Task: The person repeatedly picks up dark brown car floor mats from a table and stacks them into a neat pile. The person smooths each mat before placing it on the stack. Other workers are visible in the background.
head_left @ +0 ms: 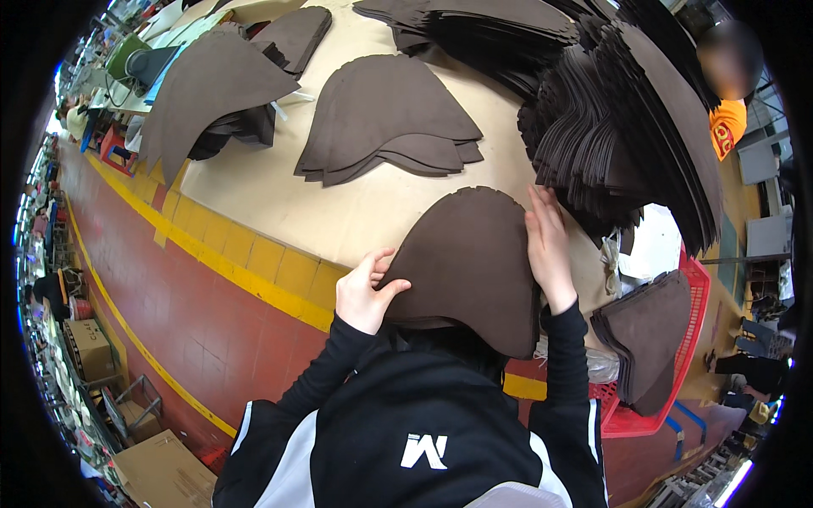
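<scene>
A stack of dark brown, bell-shaped cut pieces (461,262) of sheet material lies before me at the near edge of the table. My left hand (366,292) grips its left edge, thumb on top and the other fingers curled, partly hidden. Along the right edge my right hand (549,245) lies flat with its fingers stretched out, touching the side. Just beyond is a smaller fanned pile of similar pieces (385,118). A tall, leaning mass of many such pieces (610,127) stands to the right of my right hand.
More brown pieces (212,93) overhang the table (254,207) at the far left. On the right, a red plastic basket (696,296) holds further pieces (645,339). A person in an orange top (728,127) is at the far right. Cardboard boxes (165,470) stand at the lower left.
</scene>
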`<state>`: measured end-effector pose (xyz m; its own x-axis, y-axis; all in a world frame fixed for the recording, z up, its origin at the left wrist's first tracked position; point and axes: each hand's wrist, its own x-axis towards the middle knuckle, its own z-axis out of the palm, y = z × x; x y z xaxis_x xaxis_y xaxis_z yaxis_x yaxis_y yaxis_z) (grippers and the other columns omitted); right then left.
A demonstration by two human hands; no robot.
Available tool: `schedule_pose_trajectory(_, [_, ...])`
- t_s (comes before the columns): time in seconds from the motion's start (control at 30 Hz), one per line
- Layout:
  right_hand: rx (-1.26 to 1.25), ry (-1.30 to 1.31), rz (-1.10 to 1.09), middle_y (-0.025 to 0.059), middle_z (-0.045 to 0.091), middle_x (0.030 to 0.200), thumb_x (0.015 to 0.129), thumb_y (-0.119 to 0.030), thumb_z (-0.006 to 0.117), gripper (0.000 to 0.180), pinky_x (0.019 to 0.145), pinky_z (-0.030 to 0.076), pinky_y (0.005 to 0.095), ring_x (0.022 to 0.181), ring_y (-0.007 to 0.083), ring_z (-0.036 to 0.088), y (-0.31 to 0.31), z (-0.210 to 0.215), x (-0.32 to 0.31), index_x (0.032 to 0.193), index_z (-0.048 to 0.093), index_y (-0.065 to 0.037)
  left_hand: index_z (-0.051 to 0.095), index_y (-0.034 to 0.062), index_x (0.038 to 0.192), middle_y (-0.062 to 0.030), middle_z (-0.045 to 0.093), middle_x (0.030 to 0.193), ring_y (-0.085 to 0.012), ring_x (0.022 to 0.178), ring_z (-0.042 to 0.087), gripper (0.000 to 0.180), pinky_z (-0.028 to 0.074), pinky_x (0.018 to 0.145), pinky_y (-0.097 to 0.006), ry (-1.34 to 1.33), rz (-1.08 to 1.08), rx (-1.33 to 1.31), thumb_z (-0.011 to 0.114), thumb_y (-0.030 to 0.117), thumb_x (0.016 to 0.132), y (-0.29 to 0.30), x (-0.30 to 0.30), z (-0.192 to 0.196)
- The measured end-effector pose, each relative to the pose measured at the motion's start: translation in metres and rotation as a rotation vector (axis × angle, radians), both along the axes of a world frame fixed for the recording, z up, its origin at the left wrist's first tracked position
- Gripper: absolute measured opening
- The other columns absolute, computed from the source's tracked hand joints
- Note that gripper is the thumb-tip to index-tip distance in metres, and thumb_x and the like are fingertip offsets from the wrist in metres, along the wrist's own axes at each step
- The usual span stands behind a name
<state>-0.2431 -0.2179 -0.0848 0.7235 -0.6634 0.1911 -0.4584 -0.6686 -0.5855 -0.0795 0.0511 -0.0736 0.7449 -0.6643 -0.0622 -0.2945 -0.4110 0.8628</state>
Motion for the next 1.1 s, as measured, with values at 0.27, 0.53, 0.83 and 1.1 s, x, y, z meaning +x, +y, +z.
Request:
schedule_pose_trajectory(0.27, [-0.109, -0.054, 0.081, 0.0173, 0.046, 0.151, 0.096, -0.019, 0.058, 0.044, 0.117, 0.031, 0.0487, 0.142, 0.0373, 0.039, 0.039, 0.040, -0.050, 0.138, 0.056, -0.007, 0.066, 0.0041, 0.109, -0.0163, 0.073, 0.089, -0.0293, 0.080, 0.073, 0.027, 0.054, 0.071, -0.031, -0.171, -0.035, -0.022, 0.074, 0.009, 0.084, -0.009, 0.031, 0.010])
schedule_pose_trajectory(0.53, [-0.260, -0.154, 0.738, 0.0070, 0.060, 0.138, 0.088, -0.028, 0.071, 0.041, 0.108, 0.044, 0.0429, 0.124, 0.0226, 0.059, 0.095, 0.067, -0.035, 0.126, 0.066, -0.013, 0.062, -0.0001, 0.118, -0.0113, 0.072, 0.105, -0.0186, 0.096, 0.070, 0.027, 0.052, 0.085, -0.028, -0.220, -0.029, -0.325, 0.067, 0.003, 0.092, -0.046, 0.114, 0.047])
schedule_pose_trajectory(0.83, [-0.275, 0.244, 0.567, -0.0028, 0.044, 0.155, 0.099, -0.034, 0.054, 0.048, 0.119, 0.026, 0.0458, 0.142, 0.0196, 0.041, 0.079, 0.031, 0.012, 0.146, 0.050, -0.031, 0.062, 0.0008, 0.129, -0.0141, 0.066, 0.127, -0.0242, 0.119, 0.062, 0.038, 0.046, 0.104, -0.035, -0.286, -0.129, -0.249, 0.067, 0.010, 0.093, -0.024, 0.128, 0.020])
schedule_pose_trajectory(1.1, [-0.162, 0.329, 0.314, 0.0040, 0.039, 0.158, 0.105, -0.037, 0.039, 0.048, 0.120, 0.023, 0.0513, 0.148, 0.0277, 0.032, 0.001, 0.024, 0.042, 0.152, 0.041, -0.025, 0.057, 0.0046, 0.138, -0.0188, 0.045, 0.152, -0.0397, 0.145, 0.035, 0.056, 0.034, 0.115, -0.043, -0.307, -0.297, 0.007, 0.076, 0.016, 0.086, -0.009, 0.029, -0.006])
